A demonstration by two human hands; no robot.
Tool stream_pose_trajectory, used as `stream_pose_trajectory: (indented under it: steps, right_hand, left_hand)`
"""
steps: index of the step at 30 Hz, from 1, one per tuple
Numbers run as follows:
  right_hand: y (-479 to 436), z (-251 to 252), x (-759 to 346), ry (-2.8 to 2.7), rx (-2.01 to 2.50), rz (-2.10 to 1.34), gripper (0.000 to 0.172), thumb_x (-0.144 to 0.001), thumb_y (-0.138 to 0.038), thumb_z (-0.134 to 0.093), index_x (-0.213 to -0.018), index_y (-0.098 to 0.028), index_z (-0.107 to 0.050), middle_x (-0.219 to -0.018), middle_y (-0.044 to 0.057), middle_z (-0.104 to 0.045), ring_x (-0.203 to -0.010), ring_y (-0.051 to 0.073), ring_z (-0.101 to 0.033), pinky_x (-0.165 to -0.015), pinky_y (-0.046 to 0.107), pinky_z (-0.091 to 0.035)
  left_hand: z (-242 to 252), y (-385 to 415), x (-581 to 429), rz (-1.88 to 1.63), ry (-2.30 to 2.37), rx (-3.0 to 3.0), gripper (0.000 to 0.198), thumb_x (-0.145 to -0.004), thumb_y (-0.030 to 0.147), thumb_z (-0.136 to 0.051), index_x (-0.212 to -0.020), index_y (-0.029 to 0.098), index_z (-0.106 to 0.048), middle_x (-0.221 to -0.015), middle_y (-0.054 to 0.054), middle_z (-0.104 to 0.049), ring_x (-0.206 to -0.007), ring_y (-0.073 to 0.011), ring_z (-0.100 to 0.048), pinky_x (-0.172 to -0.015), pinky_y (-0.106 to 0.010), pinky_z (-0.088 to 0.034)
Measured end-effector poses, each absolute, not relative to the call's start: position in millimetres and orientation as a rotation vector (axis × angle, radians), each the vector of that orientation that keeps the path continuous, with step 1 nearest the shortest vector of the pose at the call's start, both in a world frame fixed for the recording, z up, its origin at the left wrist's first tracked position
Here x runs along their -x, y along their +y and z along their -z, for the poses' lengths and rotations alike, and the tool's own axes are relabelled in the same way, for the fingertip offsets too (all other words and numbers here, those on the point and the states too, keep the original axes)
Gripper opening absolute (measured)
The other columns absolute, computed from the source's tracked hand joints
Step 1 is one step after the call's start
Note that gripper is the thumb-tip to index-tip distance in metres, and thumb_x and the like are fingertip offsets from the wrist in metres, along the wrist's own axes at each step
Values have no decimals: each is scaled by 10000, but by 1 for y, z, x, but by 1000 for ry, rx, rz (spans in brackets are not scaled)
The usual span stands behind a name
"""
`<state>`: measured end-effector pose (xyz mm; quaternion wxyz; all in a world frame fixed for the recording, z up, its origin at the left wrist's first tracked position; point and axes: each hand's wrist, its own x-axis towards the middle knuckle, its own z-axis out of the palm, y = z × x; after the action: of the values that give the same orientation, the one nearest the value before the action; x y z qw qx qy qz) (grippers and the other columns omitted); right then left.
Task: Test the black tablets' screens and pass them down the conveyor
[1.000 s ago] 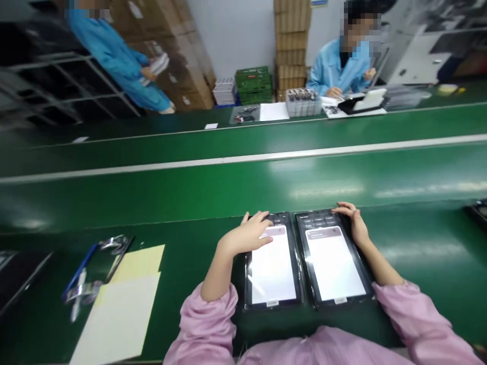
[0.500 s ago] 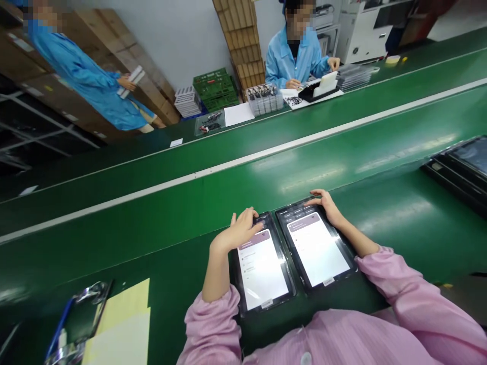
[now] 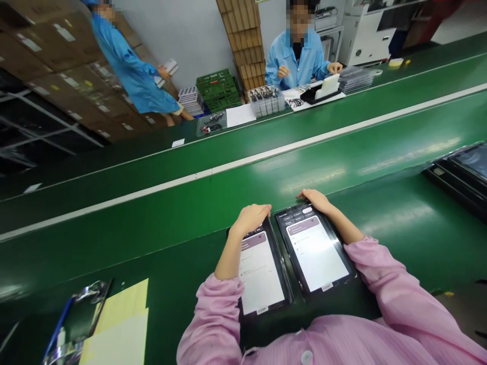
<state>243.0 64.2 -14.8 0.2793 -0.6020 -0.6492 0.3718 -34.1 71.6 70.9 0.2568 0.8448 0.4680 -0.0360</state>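
Observation:
Two black tablets lie side by side on the green bench in front of me, both with lit white screens. My left hand (image 3: 251,217) rests on the top end of the left tablet (image 3: 261,274), fingers curled over its far edge. My right hand (image 3: 315,199) lies on the top edge of the right tablet (image 3: 314,249), fingers stretched flat toward the left. Pink sleeves cover both my arms.
Yellow and white paper sheets (image 3: 117,327) and a clipboard with a blue pen (image 3: 76,324) lie at the lower left. More dark tablets (image 3: 462,170) sit at the right edge. Beyond the green conveyor belt (image 3: 236,167), a seated person in blue (image 3: 299,56) works; another (image 3: 133,71) stands at the left.
My view swung and tilted. My left hand slid from the screen up to the left tablet's top edge and curled; my right hand moved along the right tablet's top edge.

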Motion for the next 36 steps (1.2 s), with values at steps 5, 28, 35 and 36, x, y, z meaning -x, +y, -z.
stream_pose_trajectory:
  steps: [5,28,35,36]
  right_hand:
    - [65,-5,-253,-1788,1635,-1063,555,-976,-577,-380,-700,-202,-681,-840,85,-703,-862,273,-633,-861,366,-462]
    - [54,-24,-257,-1522,1389,-1459,764,-898,-815,-283,-822,-161,-672,-922,103,-697,-929,236,-644,-855,326,-501]
    - [54,-9,-255,-1646,1449,-1388,509,-747,-353,-795,-1173,-148,-607,-1028,74,-643,-952,240,-607,-894,363,-475]
    - [53,-7,-253,-1662,1453,-1378,576,-709,-310,-820,-1209,-146,-588,-1037,75,-632,-961,245,-603,-903,369,-471]
  left_hand:
    - [-76,71,39,61,1149,-2313,513,-1011,338,-125,-821,228,-589,-922,6,-725,-925,-183,-663,-1225,-486,-185]
    - [-68,45,38,449,1109,-2387,574,-1027,459,-196,-1566,272,-253,-1653,-117,-142,-1526,-377,-85,-1096,-764,76]
    - [-72,72,64,105,1013,-2096,810,-925,291,-425,-1595,251,28,-1428,-98,-580,-1277,-221,-575,-1093,-392,-405]
    - [-72,72,65,88,989,-2105,862,-885,261,-471,-1596,249,16,-1423,-88,-585,-1273,-217,-575,-1092,-374,-405]
